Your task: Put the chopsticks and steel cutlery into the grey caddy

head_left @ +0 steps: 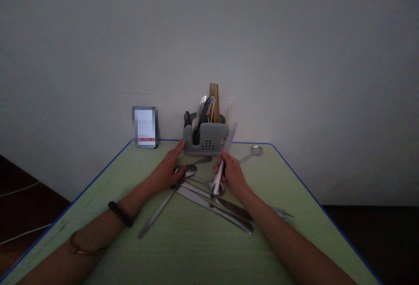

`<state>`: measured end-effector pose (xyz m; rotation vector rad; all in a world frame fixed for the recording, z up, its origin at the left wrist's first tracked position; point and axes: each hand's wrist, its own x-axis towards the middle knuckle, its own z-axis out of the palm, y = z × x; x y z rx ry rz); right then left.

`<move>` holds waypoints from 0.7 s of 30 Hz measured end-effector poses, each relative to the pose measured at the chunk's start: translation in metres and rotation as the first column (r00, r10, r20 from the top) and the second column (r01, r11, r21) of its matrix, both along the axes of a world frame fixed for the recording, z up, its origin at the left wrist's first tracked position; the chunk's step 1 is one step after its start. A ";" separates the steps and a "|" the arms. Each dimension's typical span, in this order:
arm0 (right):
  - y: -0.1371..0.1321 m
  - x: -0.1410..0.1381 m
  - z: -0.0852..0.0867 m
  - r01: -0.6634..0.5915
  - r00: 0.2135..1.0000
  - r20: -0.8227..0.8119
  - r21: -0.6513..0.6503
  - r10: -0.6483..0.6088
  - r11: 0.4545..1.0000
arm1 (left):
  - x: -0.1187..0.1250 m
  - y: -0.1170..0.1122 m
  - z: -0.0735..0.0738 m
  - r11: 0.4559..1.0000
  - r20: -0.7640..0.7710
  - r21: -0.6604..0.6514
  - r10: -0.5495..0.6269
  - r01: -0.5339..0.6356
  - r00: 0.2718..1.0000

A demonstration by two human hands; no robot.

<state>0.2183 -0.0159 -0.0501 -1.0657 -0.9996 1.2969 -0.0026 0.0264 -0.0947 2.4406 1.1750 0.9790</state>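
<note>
My right hand is closed around a table knife, blade tilted up in front of the right end of a grey cutlery holder. Fingers stretched out, my left hand has its fingertips at the holder's lower left corner; whether they press on it I cannot tell. Its thumb is close to the bowl of a spoon. Below the hands, two more table knives lie side by side, the nearer one in full view. Another spoon's bowl shows just under the held knife's handle.
Wooden chopsticks and other cutlery stand in the holder. A spoon lies at the back right, a fork partly behind my right forearm. A blurred-out phone-like screen leans on the wall. The green table has blue edging.
</note>
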 end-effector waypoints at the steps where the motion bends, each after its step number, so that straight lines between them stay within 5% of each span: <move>1: 0.003 0.001 0.004 0.011 1.000 0.001 0.005 -0.011 1.000 | 0.000 0.000 0.000 1.000 0.000 -0.002 -0.001 0.001 1.000; 5: 0.009 0.006 0.007 0.022 1.000 0.019 -0.009 -0.022 1.000 | 0.001 -0.001 0.001 1.000 -0.013 -0.002 0.011 -0.011 1.000; 13: -0.014 -0.004 -0.018 0.025 0.996 0.087 -0.040 -0.021 0.999 | 0.002 -0.001 0.001 0.999 -0.041 0.038 0.021 -0.019 0.999; 21: 0.008 0.000 0.001 0.160 0.981 0.100 0.068 -0.167 0.985 | 0.000 0.002 -0.002 1.000 -0.044 0.030 0.008 -0.007 0.999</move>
